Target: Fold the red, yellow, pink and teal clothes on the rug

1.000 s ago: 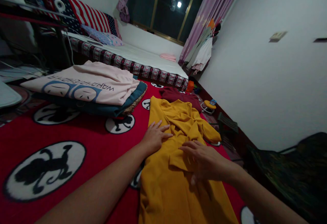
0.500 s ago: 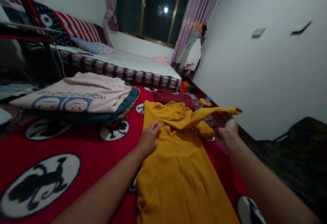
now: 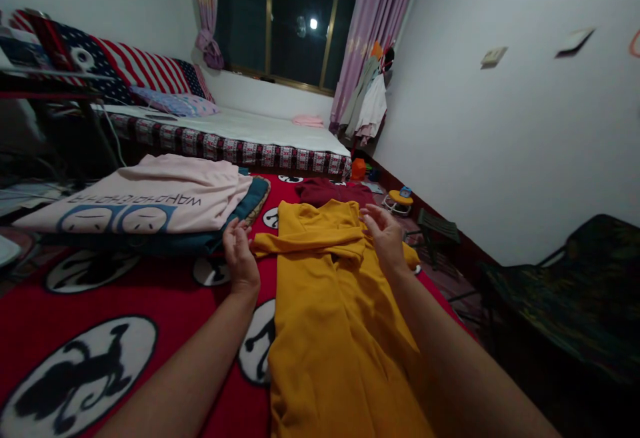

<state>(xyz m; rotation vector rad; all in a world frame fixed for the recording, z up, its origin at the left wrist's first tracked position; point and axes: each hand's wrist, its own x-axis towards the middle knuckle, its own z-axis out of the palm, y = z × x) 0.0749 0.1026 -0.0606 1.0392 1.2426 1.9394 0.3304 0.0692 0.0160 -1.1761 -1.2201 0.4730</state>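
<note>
A mustard-yellow garment (image 3: 325, 331) lies flat on the red blanket (image 3: 150, 291), collar away from me. One sleeve (image 3: 310, 243) is folded across its chest toward the left. My left hand (image 3: 241, 258) is at the sleeve's cuff end beside the garment's left edge, fingers curled, and seems to pinch the cuff. My right hand (image 3: 383, 235) hovers just above the garment's right shoulder with its fingers loosely apart and nothing in them.
A stack of folded clothes topped by a pink printed shirt (image 3: 145, 201) sits at the left. A dark red garment (image 3: 330, 191) lies beyond the yellow one. A bed (image 3: 260, 135) stands behind, a dark chair (image 3: 575, 291) at the right, and small items on the floor by the wall.
My right hand lifted the right sleeve, carried it across the chest to the left and let go. My left hand moved off the garment's body to the cuff end.
</note>
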